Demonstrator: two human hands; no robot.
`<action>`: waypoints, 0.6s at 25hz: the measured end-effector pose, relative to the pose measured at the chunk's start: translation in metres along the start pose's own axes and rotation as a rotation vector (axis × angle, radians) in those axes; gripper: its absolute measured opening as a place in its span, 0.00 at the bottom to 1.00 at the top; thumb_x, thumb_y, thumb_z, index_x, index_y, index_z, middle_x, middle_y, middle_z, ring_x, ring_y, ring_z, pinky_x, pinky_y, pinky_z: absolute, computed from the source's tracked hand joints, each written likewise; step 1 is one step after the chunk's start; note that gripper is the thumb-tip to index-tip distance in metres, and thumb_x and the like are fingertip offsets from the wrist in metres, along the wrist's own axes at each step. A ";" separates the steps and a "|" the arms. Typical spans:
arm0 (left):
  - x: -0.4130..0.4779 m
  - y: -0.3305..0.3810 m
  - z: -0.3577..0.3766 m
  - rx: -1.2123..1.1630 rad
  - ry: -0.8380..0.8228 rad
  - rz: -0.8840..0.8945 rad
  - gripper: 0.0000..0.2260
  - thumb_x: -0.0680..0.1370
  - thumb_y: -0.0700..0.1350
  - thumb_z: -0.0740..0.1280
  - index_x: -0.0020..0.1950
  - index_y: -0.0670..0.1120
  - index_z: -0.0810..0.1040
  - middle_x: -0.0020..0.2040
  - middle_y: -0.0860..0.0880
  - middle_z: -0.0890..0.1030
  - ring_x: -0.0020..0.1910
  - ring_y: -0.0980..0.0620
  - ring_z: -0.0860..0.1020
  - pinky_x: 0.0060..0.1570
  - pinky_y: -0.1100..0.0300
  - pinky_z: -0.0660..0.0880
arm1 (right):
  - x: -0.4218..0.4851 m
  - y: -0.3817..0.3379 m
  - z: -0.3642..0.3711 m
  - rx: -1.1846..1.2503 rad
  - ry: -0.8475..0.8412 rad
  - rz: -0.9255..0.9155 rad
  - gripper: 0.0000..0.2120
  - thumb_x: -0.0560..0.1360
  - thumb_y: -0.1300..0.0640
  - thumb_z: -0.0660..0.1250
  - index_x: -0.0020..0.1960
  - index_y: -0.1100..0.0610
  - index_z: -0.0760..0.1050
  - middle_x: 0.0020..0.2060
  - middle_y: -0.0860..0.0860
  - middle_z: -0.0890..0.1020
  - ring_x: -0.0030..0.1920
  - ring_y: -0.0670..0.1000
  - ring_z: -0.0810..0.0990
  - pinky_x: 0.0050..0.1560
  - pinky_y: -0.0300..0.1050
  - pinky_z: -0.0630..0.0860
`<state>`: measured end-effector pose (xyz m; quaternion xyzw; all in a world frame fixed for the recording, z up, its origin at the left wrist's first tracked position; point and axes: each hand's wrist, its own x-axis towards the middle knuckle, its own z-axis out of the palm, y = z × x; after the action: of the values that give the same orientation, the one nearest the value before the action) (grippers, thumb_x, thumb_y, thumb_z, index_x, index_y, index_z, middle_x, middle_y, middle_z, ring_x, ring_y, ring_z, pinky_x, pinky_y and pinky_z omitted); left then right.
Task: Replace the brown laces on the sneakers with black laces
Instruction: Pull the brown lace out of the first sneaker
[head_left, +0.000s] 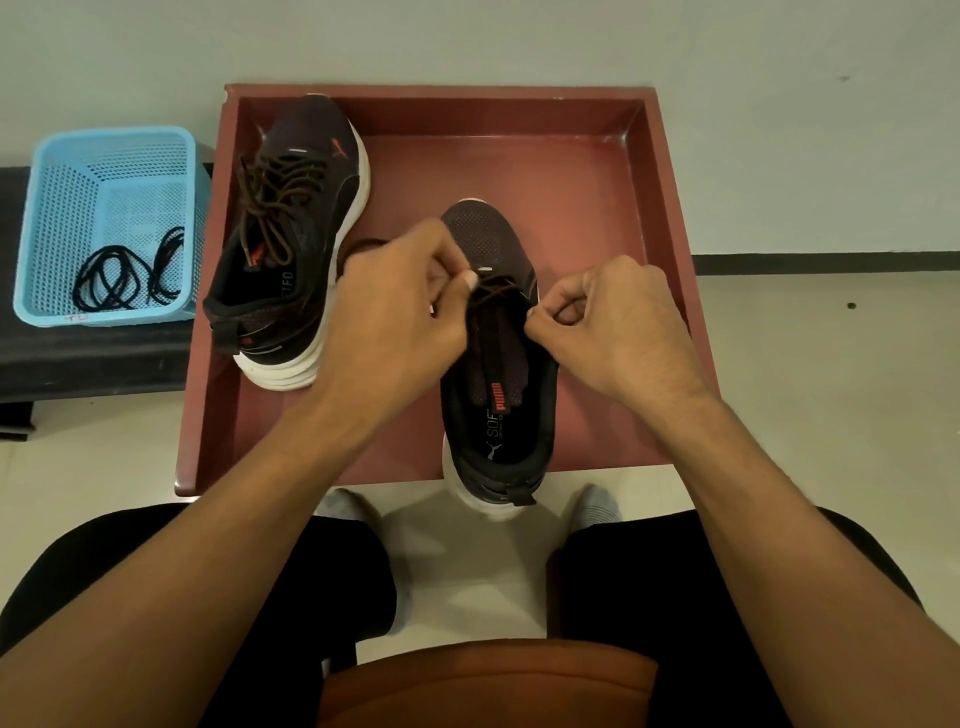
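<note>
At six o'clock of the reddish tray (670, 208), closest to the seated person's knees, the near sneaker (498, 415) lies with its heel hanging over the tray's front edge and its toe pointing to twelve o'clock. Most of its eyelets are bare, and only a short crossing of brown lace (496, 290) remains near the toe end of the tongue. The left hand (400, 301) reaches in from seven o'clock, fingers curled, thumb and forefinger pinching that brown lace. The right hand (618, 322) comes from five o'clock, its fingers also curled tight, the tips pinching the near sneaker's upper at the right eyelet row; whether a lace end sits between them cannot be told. Farther back, at ten o'clock in the tray, the far sneaker (311, 171) leans on its side against the left wall, its brown laces (275, 208) fully threaded and loose. Outside the tray at nine o'clock, a blue basket (52, 218) sits on a dark bench (78, 364) and holds the coiled black laces (124, 278).
</note>
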<state>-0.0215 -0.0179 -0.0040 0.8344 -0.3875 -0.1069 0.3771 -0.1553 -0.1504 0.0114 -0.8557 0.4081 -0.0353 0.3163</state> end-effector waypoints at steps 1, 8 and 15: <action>0.002 -0.001 -0.006 -0.041 0.035 -0.026 0.03 0.80 0.45 0.71 0.48 0.50 0.78 0.34 0.55 0.78 0.34 0.56 0.78 0.35 0.67 0.73 | 0.000 0.000 0.000 0.000 0.000 -0.001 0.08 0.75 0.52 0.75 0.38 0.48 0.84 0.29 0.43 0.83 0.31 0.44 0.84 0.31 0.33 0.80; 0.008 -0.013 -0.023 -0.202 0.133 -0.175 0.24 0.81 0.50 0.70 0.74 0.50 0.65 0.59 0.56 0.84 0.35 0.53 0.85 0.40 0.48 0.84 | 0.000 0.000 -0.001 0.011 0.000 -0.006 0.07 0.74 0.50 0.77 0.38 0.48 0.84 0.27 0.44 0.82 0.29 0.43 0.83 0.33 0.34 0.79; -0.011 -0.002 -0.011 0.225 -0.021 -0.061 0.17 0.72 0.64 0.72 0.48 0.53 0.75 0.39 0.57 0.76 0.38 0.54 0.76 0.41 0.52 0.78 | -0.002 -0.004 0.005 -0.018 0.057 -0.102 0.04 0.72 0.51 0.76 0.45 0.46 0.82 0.34 0.42 0.81 0.35 0.40 0.81 0.36 0.37 0.79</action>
<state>-0.0219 -0.0030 0.0010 0.8817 -0.3755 -0.0827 0.2736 -0.1526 -0.1443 0.0097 -0.8768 0.3731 -0.0720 0.2946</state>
